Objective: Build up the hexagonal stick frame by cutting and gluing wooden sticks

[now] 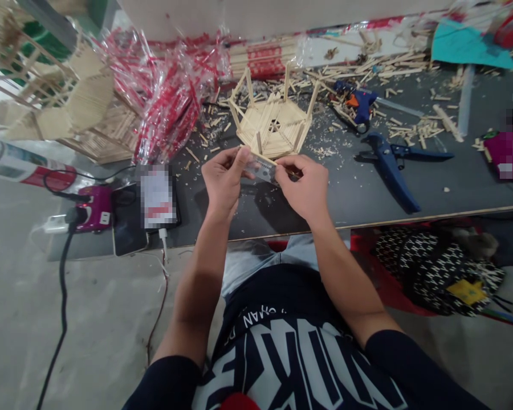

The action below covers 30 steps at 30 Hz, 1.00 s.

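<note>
My left hand (223, 177) and my right hand (304, 185) are both closed in pinches on a small flat grey ruler (260, 168) and thin wooden sticks, held just above the dark table (431, 188). Right behind my hands stands a hexagonal model of wooden sticks (274, 119) with several upright posts around its rim. My forearms reach up from my lap at the near table edge.
Blue cutters (389, 162) and a blue glue gun (359, 105) lie to the right amid scattered stick offcuts. Red-and-clear plastic packets (166, 91) pile up at the left, beside other stick structures (81, 108). A phone (130, 222) and charger sit at the left edge.
</note>
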### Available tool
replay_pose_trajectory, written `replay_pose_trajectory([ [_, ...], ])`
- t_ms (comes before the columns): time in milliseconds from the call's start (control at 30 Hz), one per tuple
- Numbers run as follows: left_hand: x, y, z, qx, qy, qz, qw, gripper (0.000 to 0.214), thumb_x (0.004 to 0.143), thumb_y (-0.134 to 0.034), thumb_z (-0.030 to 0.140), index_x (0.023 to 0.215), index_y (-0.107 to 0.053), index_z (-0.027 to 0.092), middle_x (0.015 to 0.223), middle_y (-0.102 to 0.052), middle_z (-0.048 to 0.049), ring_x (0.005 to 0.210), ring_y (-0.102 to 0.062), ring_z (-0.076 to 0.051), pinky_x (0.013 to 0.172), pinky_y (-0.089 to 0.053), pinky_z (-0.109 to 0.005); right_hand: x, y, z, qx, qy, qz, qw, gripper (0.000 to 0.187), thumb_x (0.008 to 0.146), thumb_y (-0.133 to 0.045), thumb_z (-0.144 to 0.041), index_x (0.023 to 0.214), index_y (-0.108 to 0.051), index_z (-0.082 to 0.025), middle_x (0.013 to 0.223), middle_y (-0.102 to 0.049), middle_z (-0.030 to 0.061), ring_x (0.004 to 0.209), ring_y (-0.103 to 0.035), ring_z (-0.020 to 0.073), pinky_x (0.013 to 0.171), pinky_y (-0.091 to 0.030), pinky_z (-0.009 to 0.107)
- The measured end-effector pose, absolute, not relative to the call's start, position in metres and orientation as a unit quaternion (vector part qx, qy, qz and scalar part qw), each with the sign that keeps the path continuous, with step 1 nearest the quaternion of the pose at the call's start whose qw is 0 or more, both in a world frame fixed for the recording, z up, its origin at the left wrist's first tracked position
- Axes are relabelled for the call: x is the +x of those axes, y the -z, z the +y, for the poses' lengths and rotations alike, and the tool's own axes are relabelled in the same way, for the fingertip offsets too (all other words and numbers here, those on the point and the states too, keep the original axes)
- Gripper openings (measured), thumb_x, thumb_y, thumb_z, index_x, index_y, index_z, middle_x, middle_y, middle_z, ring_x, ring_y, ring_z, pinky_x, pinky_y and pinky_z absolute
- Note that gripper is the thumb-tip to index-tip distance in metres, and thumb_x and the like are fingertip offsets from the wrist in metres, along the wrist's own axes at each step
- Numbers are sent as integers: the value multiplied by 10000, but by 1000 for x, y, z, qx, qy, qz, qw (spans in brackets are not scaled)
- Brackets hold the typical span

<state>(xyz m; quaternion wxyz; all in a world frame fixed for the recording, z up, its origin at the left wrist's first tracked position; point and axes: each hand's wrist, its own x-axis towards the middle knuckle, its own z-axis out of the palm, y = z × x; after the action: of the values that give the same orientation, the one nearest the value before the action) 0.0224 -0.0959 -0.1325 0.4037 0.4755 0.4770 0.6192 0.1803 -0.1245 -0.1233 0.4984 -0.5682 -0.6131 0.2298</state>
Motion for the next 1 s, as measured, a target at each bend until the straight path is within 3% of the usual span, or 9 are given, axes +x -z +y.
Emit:
replay_pose_trajectory([
  [533, 23, 134, -96, 488, -610, 484, 394, 356, 807, -810, 551, 822, -735, 204, 734, -740, -20, 636, -721, -122, 489, -535, -203, 183, 122, -121, -575, -236, -625, 473, 172, 834, -620, -189, 823, -789, -219, 838, -783, 21, 730, -673, 154, 738, -538, 319],
  [767, 13, 145, -107, 516, -544, 522, 407, 279, 868, -737, 436, 959, -712, 173, 835, -745, -50, 726, -742, -151, 552, -589, -226, 203, 123, -114, -554, -206, -651, 477, 164, 813, -616, -185, 788, -775, -214, 815, -783, 26, 719, -674, 171, 746, -531, 339],
  [833, 8, 150, -117, 556, -497, 577, 334, 302, 885, -719, 358, 1107, -692, 156, 970, -752, -94, 827, -746, -192, 620, -623, -286, 212, 125, -113, -545, -192, -668, 470, 162, 810, -613, -193, 785, -772, -214, 810, -779, 30, 705, -668, 176, 737, -519, 346],
  [900, 7, 151, -127, 610, -457, 626, 168, 404, 893, -718, 293, 1266, -639, 160, 1176, -723, -155, 1033, -720, -259, 791, -643, -387, 220, 126, -112, -534, -178, -692, 452, 162, 817, -614, -206, 784, -772, -214, 804, -775, 35, 706, -670, 185, 741, -502, 357],
  [1000, 16, 142, -139, 700, -393, 594, -43, 344, 993, -619, 260, 1334, -607, 214, 1291, -693, -162, 1244, -632, -305, 1059, -538, -490, 226, 128, -112, -523, -154, -728, 415, 164, 829, -620, -210, 799, -781, -216, 798, -769, 43, 735, -681, 203, 776, -472, 378],
])
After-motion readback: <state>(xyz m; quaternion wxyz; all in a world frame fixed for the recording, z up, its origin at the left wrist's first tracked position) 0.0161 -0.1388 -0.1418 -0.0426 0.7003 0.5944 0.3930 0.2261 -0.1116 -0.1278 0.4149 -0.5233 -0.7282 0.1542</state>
